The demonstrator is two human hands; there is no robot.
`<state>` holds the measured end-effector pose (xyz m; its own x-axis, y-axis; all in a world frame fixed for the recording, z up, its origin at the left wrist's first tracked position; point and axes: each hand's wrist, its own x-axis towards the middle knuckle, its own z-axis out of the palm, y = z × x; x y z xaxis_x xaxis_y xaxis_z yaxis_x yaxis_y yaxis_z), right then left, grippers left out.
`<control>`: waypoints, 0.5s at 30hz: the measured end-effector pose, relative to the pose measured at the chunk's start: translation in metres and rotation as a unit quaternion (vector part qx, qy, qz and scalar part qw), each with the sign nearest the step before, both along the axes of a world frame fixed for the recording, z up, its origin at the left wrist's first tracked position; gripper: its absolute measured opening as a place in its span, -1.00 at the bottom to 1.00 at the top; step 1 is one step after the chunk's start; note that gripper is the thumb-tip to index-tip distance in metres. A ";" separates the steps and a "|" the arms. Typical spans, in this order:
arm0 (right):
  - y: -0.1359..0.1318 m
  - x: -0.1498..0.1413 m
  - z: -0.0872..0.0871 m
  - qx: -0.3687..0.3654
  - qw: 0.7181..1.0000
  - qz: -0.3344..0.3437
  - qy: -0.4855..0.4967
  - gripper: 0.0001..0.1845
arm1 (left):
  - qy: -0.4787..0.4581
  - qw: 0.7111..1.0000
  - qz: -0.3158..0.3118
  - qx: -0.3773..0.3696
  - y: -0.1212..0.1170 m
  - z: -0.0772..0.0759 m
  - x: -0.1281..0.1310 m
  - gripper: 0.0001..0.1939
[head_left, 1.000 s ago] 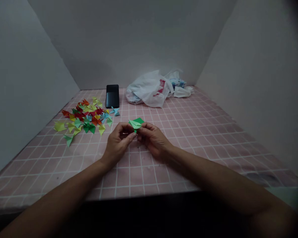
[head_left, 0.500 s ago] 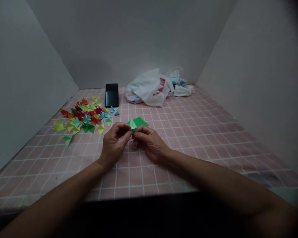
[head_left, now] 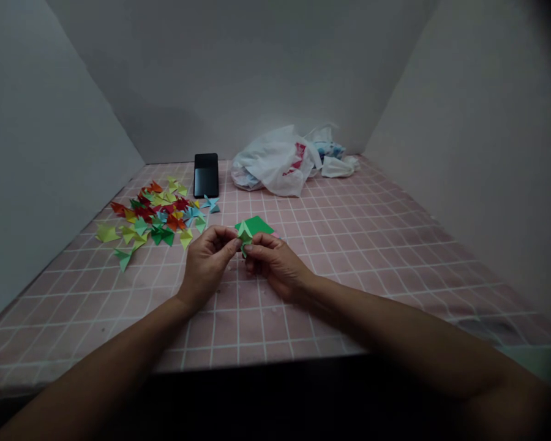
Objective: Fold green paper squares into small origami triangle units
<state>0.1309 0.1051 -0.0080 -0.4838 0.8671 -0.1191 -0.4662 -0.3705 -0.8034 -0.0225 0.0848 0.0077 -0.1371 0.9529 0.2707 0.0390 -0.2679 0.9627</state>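
Holding lt-green folded paper [head_left: 245,233] up front, near mid-table, w/ both hands. Clamped on its L side w/ thumb + forefinger of L hand [head_left: 206,260]; pinched at its lower R w/ thumb + forefinger of R hand [head_left: 278,262]. Other R fingers curled under, partly hidden; can't tell exact spacing. Only a narrow gap btwn the two sets of fingertips.

Just behind, on pink checked cloth [head_left: 349,245]: green sheet [head_left: 259,225], w/ pink corner [head_left: 276,234] peeking out at its R edge. Can't tell if touching folded paper.

Off to L, beyond L hand: pile of folded pieces [head_left: 144,212] in red, orange, yellow, green, blue. At its R edge, near L knuckles, yellow piece [head_left: 186,238]; at its near edge, mint piece [head_left: 123,259]. Behind pile, black phone [head_left: 206,176], w/ blue piece [head_left: 211,204] close to its near edge.

Toward back wall [head_left: 257,73]: white plastic bag [head_left: 275,160] w/ red print, then crumpled white wrap [head_left: 340,167] to its R. Well apart from hands.

Widest stretch of cloth to R, from R forearm out to R wall [head_left: 477,153]. Narrower strip btwn wrists, down to table's front edge [head_left: 266,361].
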 end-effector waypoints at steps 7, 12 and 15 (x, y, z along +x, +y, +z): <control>-0.001 0.001 0.001 0.061 0.997 -0.020 -0.039 -0.69 | 0.026 1.000 0.017 0.002 -0.001 0.001 0.000 -0.86; 0.002 0.003 0.004 0.159 0.983 -0.070 -0.058 -0.69 | 0.029 1.000 0.003 0.005 -0.001 0.000 0.000 -0.87; 0.004 0.003 0.003 0.182 0.979 -0.065 -0.071 -0.84 | 0.038 0.999 -0.008 0.006 -0.002 0.001 0.000 -0.90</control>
<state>0.1342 0.1091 -0.0049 -0.3683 0.9174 0.1509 -0.3640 0.0070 -0.9314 -0.0224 0.0830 0.0086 -0.0999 0.9514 0.2914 0.1070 -0.2809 0.9538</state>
